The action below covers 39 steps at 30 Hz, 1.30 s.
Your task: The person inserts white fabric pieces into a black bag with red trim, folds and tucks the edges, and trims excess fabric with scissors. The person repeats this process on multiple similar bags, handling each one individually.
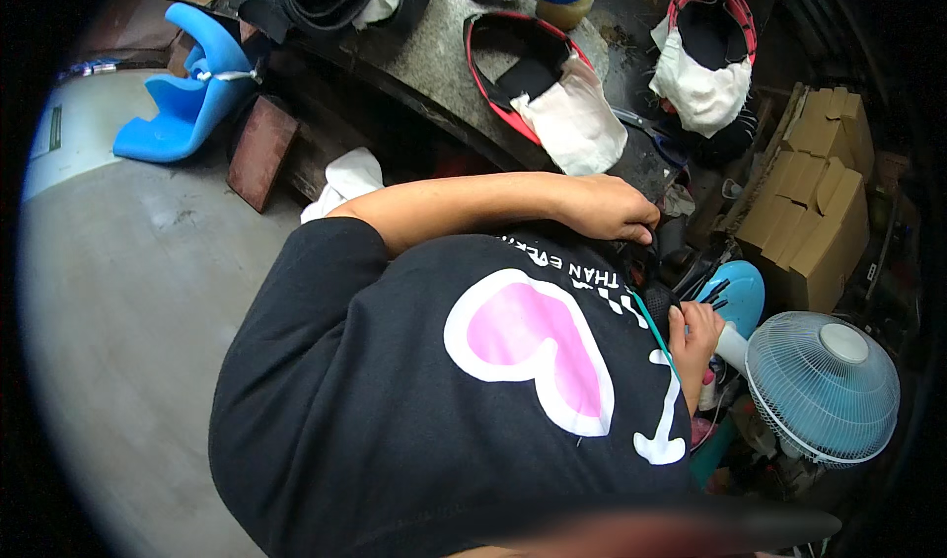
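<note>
My left arm reaches across in front of my black shirt, and my left hand (614, 208) is closed, with thumb and fingertips pressed together at the edge of a dark piece. Below it, my right hand (694, 333) curls its fingers over a black mesh piece (659, 299). The mesh lies between my hands, against my shirt, and is mostly hidden; I cannot tell whether both hands hold one item. A thin teal strip (655, 326) runs beside it. On the workbench beyond my left hand lie a black shoe upper with red edging and white lining (572, 114) and scissors (641, 124).
A second red-edged upper (705, 84), a jar with a blue rim (562, 0) and black rolled material (330, 0) rest on the bench (414, 60). Cardboard boxes (804, 223) and a fan (824, 385) stand at right. A blue plastic seat (192, 94) is at far left.
</note>
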{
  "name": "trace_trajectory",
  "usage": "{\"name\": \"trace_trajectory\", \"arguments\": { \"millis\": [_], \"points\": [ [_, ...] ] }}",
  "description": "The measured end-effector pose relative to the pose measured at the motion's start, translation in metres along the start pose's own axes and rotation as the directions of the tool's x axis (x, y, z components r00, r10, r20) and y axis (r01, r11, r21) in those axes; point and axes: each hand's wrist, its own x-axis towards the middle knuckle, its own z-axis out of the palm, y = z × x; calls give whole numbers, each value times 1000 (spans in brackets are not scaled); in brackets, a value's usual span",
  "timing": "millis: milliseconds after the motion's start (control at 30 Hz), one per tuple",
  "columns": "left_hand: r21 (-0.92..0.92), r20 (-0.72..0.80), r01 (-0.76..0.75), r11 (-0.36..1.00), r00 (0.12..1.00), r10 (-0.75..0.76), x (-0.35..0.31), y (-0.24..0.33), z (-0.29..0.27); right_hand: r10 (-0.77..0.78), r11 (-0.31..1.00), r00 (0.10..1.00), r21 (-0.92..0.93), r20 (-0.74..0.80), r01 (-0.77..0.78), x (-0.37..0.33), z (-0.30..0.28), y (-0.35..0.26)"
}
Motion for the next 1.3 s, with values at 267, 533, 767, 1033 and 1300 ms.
{"name": "trace_trajectory", "arguments": {
  "millis": [267,533,767,1033,1300],
  "points": [
    [123,97,33,992,994,-45,-6,-36,-54,177,984,983,-26,-48,-179,39,31,-50],
    [215,101,-15,977,995,-7,-4,-54,-91,302,944,944,-98,-134,-316,68,53,-72],
    [262,102,53,964,991,-83,11,-77,-104,379,909,919,-145,-107,-391,103,61,-66],
    [157,55,153,976,985,-163,5,-95,-113,401,905,916,-143,-27,-401,134,67,-46],
    [53,36,58,997,998,-60,9,-64,-132,384,908,922,-164,-37,-385,136,43,-53]
  ]
}}
